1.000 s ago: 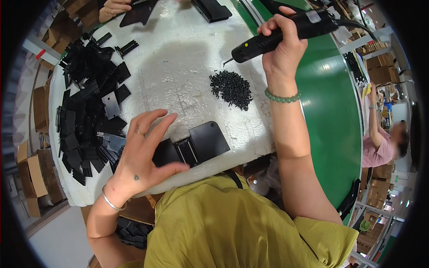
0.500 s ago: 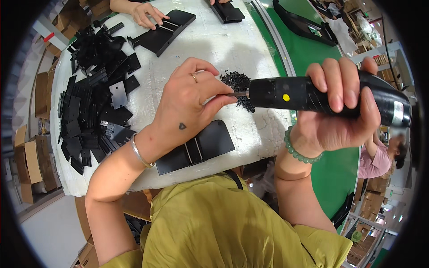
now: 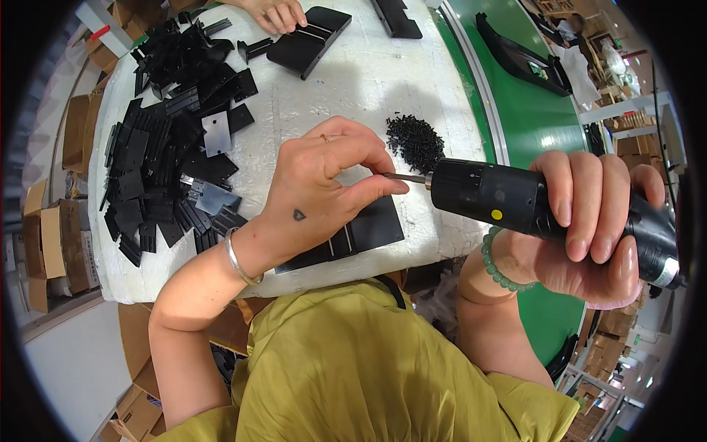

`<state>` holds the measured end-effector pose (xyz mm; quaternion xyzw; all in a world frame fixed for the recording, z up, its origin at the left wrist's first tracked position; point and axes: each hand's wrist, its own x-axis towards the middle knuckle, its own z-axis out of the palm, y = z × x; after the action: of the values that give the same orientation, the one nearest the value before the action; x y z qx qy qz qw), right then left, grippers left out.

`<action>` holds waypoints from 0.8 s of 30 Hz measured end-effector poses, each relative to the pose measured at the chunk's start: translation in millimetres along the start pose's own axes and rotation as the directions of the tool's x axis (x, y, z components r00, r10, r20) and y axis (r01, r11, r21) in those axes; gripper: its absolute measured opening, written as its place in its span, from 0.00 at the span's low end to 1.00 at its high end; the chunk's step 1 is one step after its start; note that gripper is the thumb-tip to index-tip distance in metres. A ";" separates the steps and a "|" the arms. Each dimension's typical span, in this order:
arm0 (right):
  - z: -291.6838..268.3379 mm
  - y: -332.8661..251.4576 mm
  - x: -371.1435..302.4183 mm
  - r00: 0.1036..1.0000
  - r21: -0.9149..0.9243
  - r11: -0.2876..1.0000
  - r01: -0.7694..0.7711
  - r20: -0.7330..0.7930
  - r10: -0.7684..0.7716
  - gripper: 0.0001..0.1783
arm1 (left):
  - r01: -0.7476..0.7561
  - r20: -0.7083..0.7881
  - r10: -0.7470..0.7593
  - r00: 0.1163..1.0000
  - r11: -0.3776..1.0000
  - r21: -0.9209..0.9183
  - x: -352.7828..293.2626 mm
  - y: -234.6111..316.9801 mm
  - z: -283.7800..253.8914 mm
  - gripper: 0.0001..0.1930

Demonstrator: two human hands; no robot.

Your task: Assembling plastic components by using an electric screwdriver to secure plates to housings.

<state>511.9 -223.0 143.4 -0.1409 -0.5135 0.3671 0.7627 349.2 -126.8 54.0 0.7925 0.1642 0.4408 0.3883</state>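
My right hand (image 3: 589,221) wraps around a black electric screwdriver (image 3: 471,193) marked with a yellow dot. The tool points left, its rear end lower than its nose. At the tip of its thin metal bit (image 3: 414,179), my left hand (image 3: 317,177) pinches with thumb and forefinger; whether a screw is also between them is hidden. Below the left hand lies a black panel (image 3: 379,225) with thin metal strips across it, partly covered by that hand. A heap of small black screws (image 3: 414,144) sits just beyond the bit on the white tabletop (image 3: 331,88).
Black parts and plates (image 3: 147,177) pile up along the table's left side. Across the table, another person's hand (image 3: 276,15) touches a black panel (image 3: 313,40). A green surface (image 3: 515,96) with a metal rail runs along the right, carrying a black frame (image 3: 519,55).
The screwdriver has tilted, its rear end dropping lower, and both it and my right hand have shifted right. More of the bit shows. My left hand keeps its pinch at the tip.
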 end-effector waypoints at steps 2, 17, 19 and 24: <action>3.6 0.1 -1.8 1.000 -0.011 1.000 0.011 -0.005 -0.011 0.19 | 0.031 0.001 -0.031 1.000 0.999 -0.029 -1.9 0.5 -1.4 0.09; 29.1 18.9 -19.3 0.962 -0.202 0.964 0.170 0.248 -0.118 0.20 | -0.061 0.191 0.064 0.979 0.998 -0.022 -19.5 -4.7 -8.3 0.06; 28.1 20.2 -19.8 0.954 -0.166 0.972 0.166 0.277 -0.115 0.20 | -0.036 0.197 0.036 0.980 0.999 -0.001 -24.6 -4.5 -14.9 0.08; 19.8 21.9 -16.8 0.987 -0.241 0.970 0.017 0.161 0.022 0.20 | -0.077 0.112 0.030 0.993 0.892 0.445 -10.8 -10.6 -51.8 0.22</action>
<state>481.8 -222.9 127.6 -0.2028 -0.6144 0.3133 0.6951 301.2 -102.1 55.9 0.8863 0.2195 0.3606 0.1904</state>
